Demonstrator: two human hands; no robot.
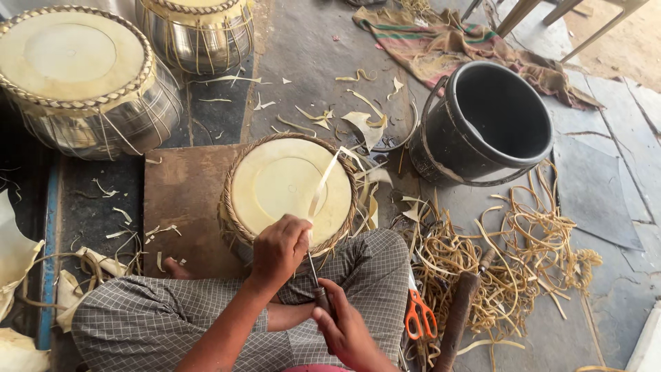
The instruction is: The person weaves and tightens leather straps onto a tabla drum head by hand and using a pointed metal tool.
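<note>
Drum (286,189) sits on a wooden board (182,207) before the crossed legs, its skin already laced and braided round the rim; one pale strip (322,184) looks left to trim. Right of the drum a black bucket (492,124) and tangled offcuts (509,255) crowd the floor. Left-hand (279,249) fingers pinch the strip; right-hand (344,331) fingers wrap a thin tool (318,286).

the tool's tip (311,265) is hidden behind the left hand (279,249). the drum's (289,182) near side is covered by that hand. the top edge cuts off a second metal drum (196,34).
</note>
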